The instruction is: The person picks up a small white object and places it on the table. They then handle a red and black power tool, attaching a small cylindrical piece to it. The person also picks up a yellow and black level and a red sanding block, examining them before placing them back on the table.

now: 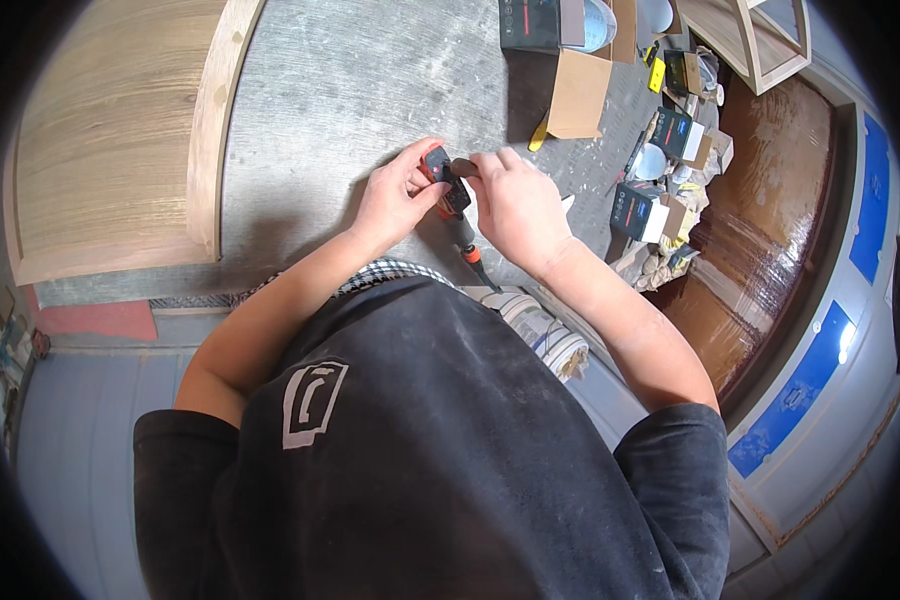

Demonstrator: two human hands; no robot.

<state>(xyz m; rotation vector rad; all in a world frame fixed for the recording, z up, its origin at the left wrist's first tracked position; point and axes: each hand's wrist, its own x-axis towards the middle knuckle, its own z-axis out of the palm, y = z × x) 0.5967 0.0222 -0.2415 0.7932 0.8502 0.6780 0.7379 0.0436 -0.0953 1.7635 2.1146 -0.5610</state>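
My left hand (397, 199) grips the head of a small orange and black hand-held power tool (457, 199), probably a sander, with thumb and fingers on either side. Between the thumb and fingers of my right hand (525, 206) is a small brown piece (463, 168), perhaps sandpaper, held against or very near the tool's head. Whether the two touch cannot be made out. The tool's body runs back towards my waist and ends in a dark cord or hose with an orange collar (471, 255). Both hands are above a scuffed grey worktop (315, 112).
A framed wooden panel (112, 150) lies on the left. To the right are an open carton (581, 90) with round pale-blue discs, a yellow-handled tool (538, 137), several small boxes (634, 210) and crumpled scraps (656, 266). Below the worktop edge stands a white bucket (562, 352).
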